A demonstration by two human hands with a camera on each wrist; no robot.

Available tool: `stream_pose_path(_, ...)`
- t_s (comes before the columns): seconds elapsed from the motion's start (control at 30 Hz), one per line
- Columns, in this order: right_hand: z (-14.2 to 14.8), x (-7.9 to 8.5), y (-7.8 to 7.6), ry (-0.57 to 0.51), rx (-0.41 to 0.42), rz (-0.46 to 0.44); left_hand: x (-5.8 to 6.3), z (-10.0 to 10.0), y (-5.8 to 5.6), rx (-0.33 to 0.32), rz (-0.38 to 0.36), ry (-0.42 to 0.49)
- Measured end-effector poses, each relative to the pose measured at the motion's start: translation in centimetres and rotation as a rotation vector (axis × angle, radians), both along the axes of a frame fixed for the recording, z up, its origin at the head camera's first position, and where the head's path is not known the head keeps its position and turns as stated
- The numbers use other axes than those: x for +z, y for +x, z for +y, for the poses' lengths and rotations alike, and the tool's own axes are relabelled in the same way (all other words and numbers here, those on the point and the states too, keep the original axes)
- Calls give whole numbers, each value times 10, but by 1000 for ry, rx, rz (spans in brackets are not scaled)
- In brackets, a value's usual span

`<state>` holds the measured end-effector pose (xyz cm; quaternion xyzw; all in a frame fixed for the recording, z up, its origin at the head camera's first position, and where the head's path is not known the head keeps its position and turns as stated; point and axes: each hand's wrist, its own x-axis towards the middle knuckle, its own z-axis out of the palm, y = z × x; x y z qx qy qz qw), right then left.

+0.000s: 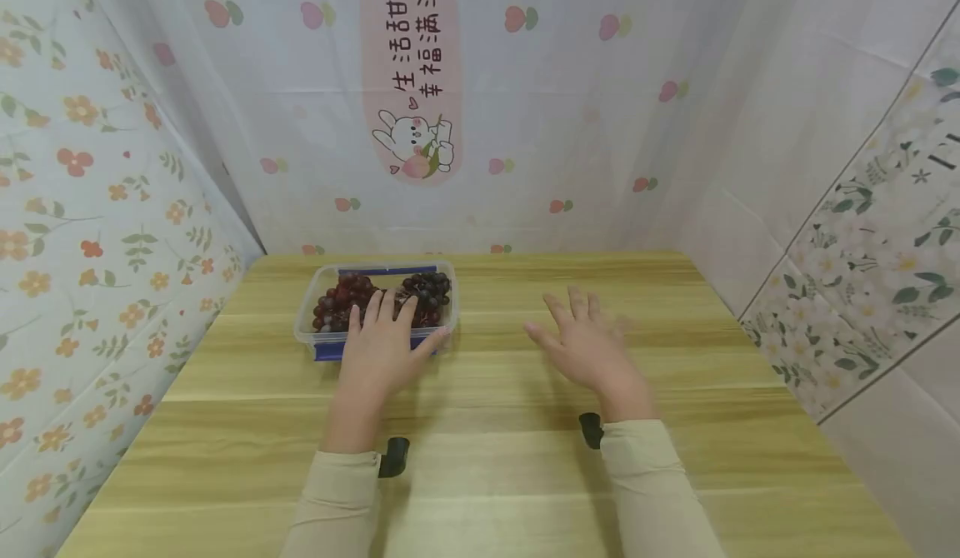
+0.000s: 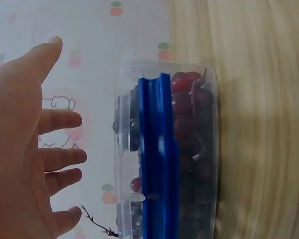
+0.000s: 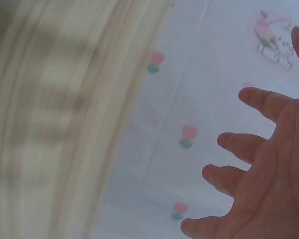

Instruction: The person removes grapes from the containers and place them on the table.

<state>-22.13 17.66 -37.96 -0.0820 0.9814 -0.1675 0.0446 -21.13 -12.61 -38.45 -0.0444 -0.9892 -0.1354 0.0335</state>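
Observation:
A clear plastic box [image 1: 302,312] with blue side clips [image 2: 157,159] stands at the back left of the table, its lid off. Dark red grapes [image 1: 352,290] fill its left part, and near-black grapes [image 1: 429,290] lie at its right. My left hand [image 1: 382,346] hovers over the box's near side with fingers spread; in the left wrist view they are apart from the box, and a bare stem [image 2: 99,225] sticks out beside them. To the right, my right hand [image 1: 588,346] is held above the table, fingers spread and holding nothing.
The wooden table [image 1: 495,458] ends at a white curtain [image 1: 540,125] with fruit prints behind it. Flower-patterned cloth [image 1: 82,233] hangs along the left, and another floral panel [image 1: 885,250] closes off the right. A dark wrist mount [image 1: 394,458] juts from the left sleeve.

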Motion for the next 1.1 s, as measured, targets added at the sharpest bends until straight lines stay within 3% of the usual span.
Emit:
stream_pose_path(0.47, -75, 14, -14, 67, 124, -27, 5, -37, -6, 59, -1, -2)
stream_pose_path(0.7, -109, 6, -14, 129, 249, -7, -10, -68, -10, 168, -22, 113)
stream_pose_path(0.87, -121, -7, -10, 162, 301, -32, -20, -87, -11, 242, -15, 137)
stream_pose_path(1.1, -125, -15, -7, 167, 321, -51, -24, -102, -11, 275, -126, 188)
